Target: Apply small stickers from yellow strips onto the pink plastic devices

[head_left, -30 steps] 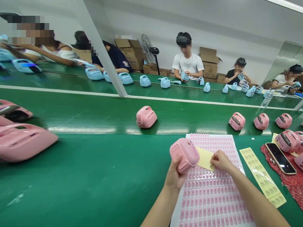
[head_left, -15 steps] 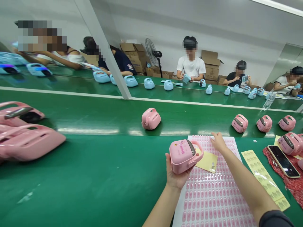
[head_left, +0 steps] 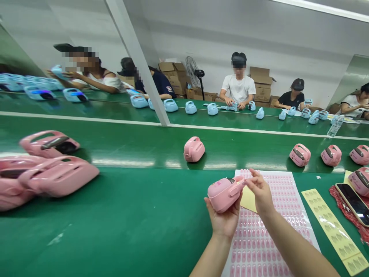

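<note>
A pink plastic case with a carrying handle [head_left: 223, 196] rests in my left hand [head_left: 223, 225], whose fingers wrap it from below. It is tilted, with its printed face up and its handle toward the right. My right hand [head_left: 261, 192] is at the handle's end, thumb and forefinger pinched together. Whether they grip the handle or a small sticker there is too small to tell. Under both hands lies a white sheet of pink oval stickers [head_left: 250, 244], partly covered by a yellow paper square [head_left: 249, 199].
Several pink cases [head_left: 60, 177] stand at the left, one [head_left: 194, 149] sits ahead, and more [head_left: 300, 155] are at the right. A yellow sticker strip [head_left: 331, 227] and a phone [head_left: 353, 202] lie to the right. Co-workers handle blue cases [head_left: 212, 109] across the belt, behind a post [head_left: 141, 65].
My right hand has come from the sticker sheet's top edge to the handle of the pink case. The case has turned in my left hand. The view has shifted slightly left.
</note>
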A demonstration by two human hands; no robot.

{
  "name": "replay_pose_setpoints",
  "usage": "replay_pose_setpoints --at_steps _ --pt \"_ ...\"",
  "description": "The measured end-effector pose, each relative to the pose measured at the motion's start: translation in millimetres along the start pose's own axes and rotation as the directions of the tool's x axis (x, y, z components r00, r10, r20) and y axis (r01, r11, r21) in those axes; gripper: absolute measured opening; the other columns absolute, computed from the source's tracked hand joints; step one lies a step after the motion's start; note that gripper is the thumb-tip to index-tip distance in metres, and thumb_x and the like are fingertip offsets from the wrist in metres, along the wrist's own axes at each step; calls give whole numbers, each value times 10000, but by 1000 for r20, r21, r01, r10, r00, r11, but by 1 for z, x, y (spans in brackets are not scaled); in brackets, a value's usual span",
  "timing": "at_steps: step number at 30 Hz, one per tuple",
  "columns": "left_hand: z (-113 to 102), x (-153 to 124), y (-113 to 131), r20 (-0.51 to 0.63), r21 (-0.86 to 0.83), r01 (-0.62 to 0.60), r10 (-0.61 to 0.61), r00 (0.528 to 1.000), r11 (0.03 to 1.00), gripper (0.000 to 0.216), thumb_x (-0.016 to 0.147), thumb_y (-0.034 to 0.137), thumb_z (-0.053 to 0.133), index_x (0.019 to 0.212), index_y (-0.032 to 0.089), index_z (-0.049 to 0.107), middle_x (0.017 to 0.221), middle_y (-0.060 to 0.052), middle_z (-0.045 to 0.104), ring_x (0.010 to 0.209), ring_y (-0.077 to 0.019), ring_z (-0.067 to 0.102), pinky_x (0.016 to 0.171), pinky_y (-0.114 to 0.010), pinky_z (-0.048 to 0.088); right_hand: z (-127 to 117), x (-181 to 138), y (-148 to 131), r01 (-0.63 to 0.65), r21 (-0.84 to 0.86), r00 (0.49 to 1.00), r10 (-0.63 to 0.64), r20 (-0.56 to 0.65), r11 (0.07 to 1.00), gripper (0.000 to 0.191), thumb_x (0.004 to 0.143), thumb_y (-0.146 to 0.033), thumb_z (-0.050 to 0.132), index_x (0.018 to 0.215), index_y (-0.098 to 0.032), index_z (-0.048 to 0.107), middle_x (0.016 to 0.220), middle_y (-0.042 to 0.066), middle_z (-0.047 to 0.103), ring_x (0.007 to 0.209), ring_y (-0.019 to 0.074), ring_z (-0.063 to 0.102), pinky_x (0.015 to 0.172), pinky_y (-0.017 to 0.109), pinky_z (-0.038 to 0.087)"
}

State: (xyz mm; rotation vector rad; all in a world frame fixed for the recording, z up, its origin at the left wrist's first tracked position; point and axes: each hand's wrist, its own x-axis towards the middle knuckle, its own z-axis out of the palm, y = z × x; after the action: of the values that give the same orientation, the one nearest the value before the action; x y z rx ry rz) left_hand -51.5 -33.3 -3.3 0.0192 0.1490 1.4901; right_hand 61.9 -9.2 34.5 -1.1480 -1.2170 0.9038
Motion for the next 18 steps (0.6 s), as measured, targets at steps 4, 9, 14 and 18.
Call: replay_pose_setpoints --at_steps 4,9,14,18 --pt "6 -3 -3 -17 -48 0 -1 1000 999 628 822 548 386 1292 133 359 1005 -146 648 893 -222 630 786 -294 511 24 -24 -10 -45 63 999 47 -18 997 122 691 -290 619 617 -196 640 1241 79 480 1225 255 360 990 409 287" --pt "8 -4 -5 -62 -87 4 -9 998 996 607 821 547 378 1259 128 404 978 -144 657 831 -202 645 747 -263 519 30 -25 -8 -57 18 998 58 -25 998 105 689 -260 619 606 -200 643 1265 79 445 1234 250 345 993 401 298" --pt "6 -4 -7 -24 -80 15 -17 1000 997 594 809 519 421 1275 153 383 990 -125 657 843 -200 642 749 -256 513 31 -28 -5 4 6 997 -4 -76 1000 135 706 -269 600 594 -195 617 1193 96 468 1218 246 360 986 391 312" --pt "6 -5 -8 20 -73 37 -36 999 997 605 786 496 466 1293 185 353 1042 -119 637 861 -208 638 740 -259 512 32 -30 -4 113 -79 985 -122 -121 990 139 734 -277 573 622 -209 618 1101 84 485 1162 236 404 975 401 320"
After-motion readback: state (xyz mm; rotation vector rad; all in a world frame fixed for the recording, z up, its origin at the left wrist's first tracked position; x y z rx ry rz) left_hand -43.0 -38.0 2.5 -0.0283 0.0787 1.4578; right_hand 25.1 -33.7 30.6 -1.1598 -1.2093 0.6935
